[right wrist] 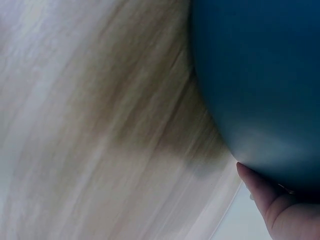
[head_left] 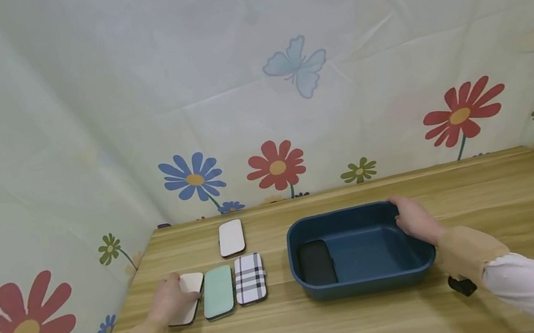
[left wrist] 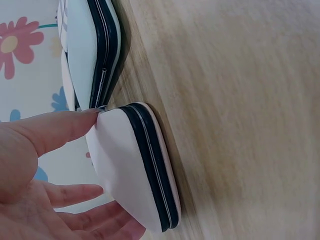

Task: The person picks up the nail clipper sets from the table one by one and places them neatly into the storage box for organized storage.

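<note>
White case (left wrist: 122, 157), loosely straddled by left hand (head_left: 168, 300), should be pinched evenly; blue bin (head_left: 368, 285), toward 3 o'clock, is gripped by right hand (head_left: 416, 219).

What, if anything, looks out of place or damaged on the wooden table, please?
Nothing looks damaged, but the farthest white rectangular case looks slightly odd: it lies behind the side-by-side mint rectangular case and white plaid rectangular case, outside their row.

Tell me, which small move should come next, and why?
Perhaps close the left hand round the pale case beside the green case: the thumb is at its edge, but the fingers look loosely spread. The right hand holds the blue bin.
</note>
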`<state>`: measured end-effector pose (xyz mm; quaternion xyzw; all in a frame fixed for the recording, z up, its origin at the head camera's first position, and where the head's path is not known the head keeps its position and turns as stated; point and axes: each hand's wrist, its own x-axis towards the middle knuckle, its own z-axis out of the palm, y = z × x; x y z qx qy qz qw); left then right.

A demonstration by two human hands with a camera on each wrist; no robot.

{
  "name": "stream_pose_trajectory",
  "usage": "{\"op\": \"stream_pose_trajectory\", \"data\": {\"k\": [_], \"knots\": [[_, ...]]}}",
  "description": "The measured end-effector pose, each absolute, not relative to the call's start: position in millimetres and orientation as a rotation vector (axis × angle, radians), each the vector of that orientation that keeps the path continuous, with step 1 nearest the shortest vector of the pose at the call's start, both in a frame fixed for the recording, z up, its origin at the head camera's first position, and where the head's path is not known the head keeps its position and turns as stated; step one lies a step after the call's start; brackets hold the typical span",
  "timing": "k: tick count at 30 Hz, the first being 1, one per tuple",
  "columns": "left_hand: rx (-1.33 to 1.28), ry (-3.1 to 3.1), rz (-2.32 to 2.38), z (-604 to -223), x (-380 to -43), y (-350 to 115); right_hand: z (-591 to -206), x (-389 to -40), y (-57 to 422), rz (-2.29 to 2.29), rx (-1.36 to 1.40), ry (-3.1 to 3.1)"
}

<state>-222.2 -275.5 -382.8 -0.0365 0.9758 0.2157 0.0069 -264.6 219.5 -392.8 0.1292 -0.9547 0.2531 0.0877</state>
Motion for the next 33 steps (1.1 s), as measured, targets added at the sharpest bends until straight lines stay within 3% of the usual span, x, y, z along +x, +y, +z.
{"op": "stream_pose_trajectory", "data": {"k": [33], "knots": [[-0.09, 3.09, 0.49, -385.3, -228.3, -269.7, -389.1, -259.2, 221.3, 0.748, 0.477, -2.813]]}}
